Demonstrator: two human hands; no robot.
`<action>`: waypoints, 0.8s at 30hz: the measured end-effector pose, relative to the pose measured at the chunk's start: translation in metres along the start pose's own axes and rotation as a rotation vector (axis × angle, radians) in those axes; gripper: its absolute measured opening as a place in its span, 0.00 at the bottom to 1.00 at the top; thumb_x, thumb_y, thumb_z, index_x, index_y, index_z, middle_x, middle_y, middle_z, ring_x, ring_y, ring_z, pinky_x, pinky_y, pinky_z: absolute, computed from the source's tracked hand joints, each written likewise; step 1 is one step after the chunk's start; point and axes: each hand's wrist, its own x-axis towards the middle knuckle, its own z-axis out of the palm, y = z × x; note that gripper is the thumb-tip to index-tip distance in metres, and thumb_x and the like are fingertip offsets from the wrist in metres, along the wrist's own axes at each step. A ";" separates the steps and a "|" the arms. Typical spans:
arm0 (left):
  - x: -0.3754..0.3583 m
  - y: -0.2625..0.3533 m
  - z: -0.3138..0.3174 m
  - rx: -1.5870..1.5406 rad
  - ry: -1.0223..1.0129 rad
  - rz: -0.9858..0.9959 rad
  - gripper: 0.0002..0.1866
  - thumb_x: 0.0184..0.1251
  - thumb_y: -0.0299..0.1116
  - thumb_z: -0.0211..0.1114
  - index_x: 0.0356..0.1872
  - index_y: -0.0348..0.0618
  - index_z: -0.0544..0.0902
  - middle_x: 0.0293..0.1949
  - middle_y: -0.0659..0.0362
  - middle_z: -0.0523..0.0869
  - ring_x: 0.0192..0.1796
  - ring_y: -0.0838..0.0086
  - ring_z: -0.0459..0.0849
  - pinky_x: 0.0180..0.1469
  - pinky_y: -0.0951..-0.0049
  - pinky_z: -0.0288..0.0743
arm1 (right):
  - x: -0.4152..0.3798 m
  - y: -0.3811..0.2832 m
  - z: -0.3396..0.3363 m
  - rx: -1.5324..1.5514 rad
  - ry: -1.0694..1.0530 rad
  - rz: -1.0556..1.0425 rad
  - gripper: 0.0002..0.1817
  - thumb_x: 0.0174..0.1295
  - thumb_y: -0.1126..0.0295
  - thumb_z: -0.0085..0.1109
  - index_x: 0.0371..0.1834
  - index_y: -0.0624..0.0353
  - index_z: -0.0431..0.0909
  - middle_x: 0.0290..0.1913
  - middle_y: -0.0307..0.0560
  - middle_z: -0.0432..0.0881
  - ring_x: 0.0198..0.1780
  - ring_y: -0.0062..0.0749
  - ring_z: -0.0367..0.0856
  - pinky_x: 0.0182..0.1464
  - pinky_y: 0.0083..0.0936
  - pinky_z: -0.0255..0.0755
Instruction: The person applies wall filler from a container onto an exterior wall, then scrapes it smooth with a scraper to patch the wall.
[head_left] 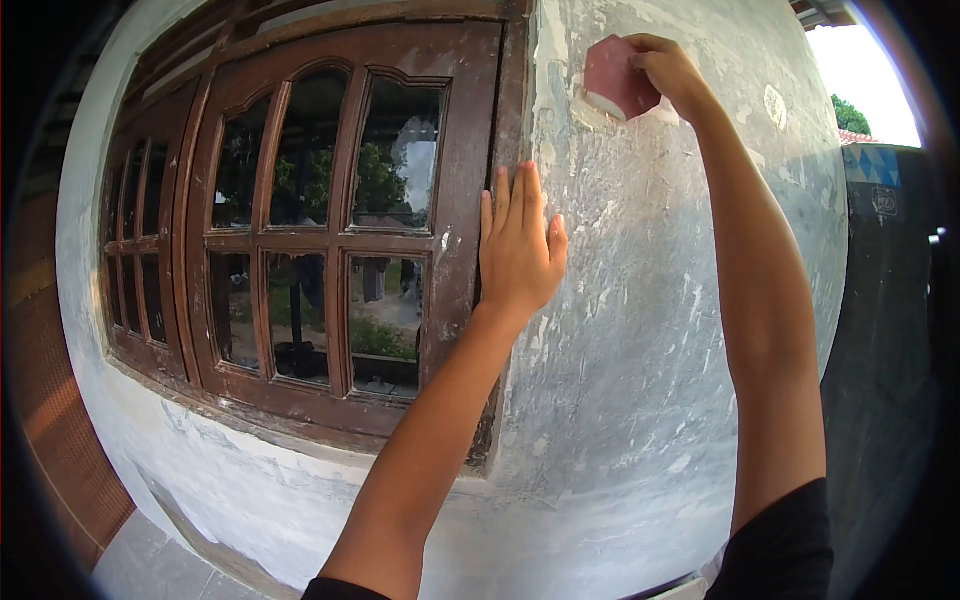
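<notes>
Right hand (668, 72) raised high, fingers curled in closed grip round pink rectangular sanding block with white underside (617, 78); block pressed flat against grey-white patchy plastered wall (650, 330), just right of window frame's upper corner. Left hand (518, 245) open, fingers straight and together, palm flat on wall, holding nothing, fingertips touching edge of dark brown wooden window frame with arched glass panes (330, 240). Both arms bare, black sleeves at lower edge. Peeling paint patches around block. Glass reflects trees.
</notes>
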 end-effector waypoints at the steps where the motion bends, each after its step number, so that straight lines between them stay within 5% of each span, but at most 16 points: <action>1: 0.000 0.001 -0.001 -0.005 -0.003 -0.008 0.36 0.76 0.39 0.50 0.78 0.31 0.52 0.77 0.40 0.61 0.80 0.44 0.53 0.80 0.46 0.43 | 0.008 0.010 -0.002 -0.001 0.001 0.002 0.22 0.61 0.74 0.50 0.58 0.61 0.83 0.43 0.46 0.86 0.41 0.30 0.83 0.45 0.28 0.78; 4: -0.001 -0.002 0.001 0.013 0.001 0.004 0.36 0.76 0.39 0.50 0.78 0.31 0.52 0.77 0.41 0.61 0.80 0.44 0.53 0.80 0.46 0.43 | 0.017 0.013 -0.012 -0.017 0.219 0.200 0.19 0.63 0.74 0.54 0.56 0.62 0.83 0.43 0.46 0.87 0.43 0.29 0.82 0.50 0.26 0.75; 9: 0.000 -0.001 0.001 0.007 0.008 0.006 0.35 0.76 0.39 0.50 0.78 0.31 0.52 0.77 0.41 0.61 0.80 0.45 0.53 0.80 0.46 0.43 | -0.009 -0.008 -0.004 -0.008 -0.002 0.048 0.21 0.58 0.73 0.52 0.55 0.61 0.84 0.45 0.50 0.88 0.42 0.34 0.84 0.49 0.30 0.77; 12: -0.002 0.000 0.001 0.010 0.001 0.003 0.35 0.76 0.39 0.50 0.78 0.31 0.53 0.77 0.41 0.61 0.80 0.45 0.53 0.80 0.46 0.43 | -0.009 0.006 -0.011 -0.099 0.047 0.117 0.21 0.59 0.73 0.51 0.55 0.61 0.84 0.46 0.50 0.88 0.43 0.33 0.84 0.50 0.30 0.77; 14: -0.001 -0.002 0.000 0.020 0.001 0.007 0.35 0.76 0.39 0.50 0.78 0.31 0.52 0.77 0.41 0.61 0.80 0.45 0.53 0.80 0.46 0.43 | -0.010 0.011 -0.018 0.046 0.312 0.242 0.21 0.59 0.73 0.51 0.55 0.61 0.84 0.45 0.52 0.88 0.45 0.35 0.84 0.52 0.30 0.76; 19: -0.001 -0.001 0.001 0.021 -0.001 0.003 0.35 0.77 0.38 0.49 0.78 0.31 0.53 0.76 0.41 0.62 0.80 0.45 0.53 0.80 0.47 0.43 | -0.028 0.014 -0.017 0.119 0.142 0.111 0.22 0.58 0.71 0.52 0.55 0.61 0.84 0.47 0.55 0.88 0.49 0.39 0.85 0.53 0.31 0.76; 24: -0.001 -0.001 0.001 0.030 -0.006 -0.001 0.34 0.77 0.38 0.49 0.77 0.30 0.54 0.76 0.41 0.62 0.80 0.46 0.53 0.80 0.47 0.42 | -0.031 0.018 -0.024 0.159 0.337 0.309 0.22 0.57 0.73 0.51 0.54 0.63 0.84 0.46 0.53 0.88 0.48 0.38 0.85 0.52 0.31 0.77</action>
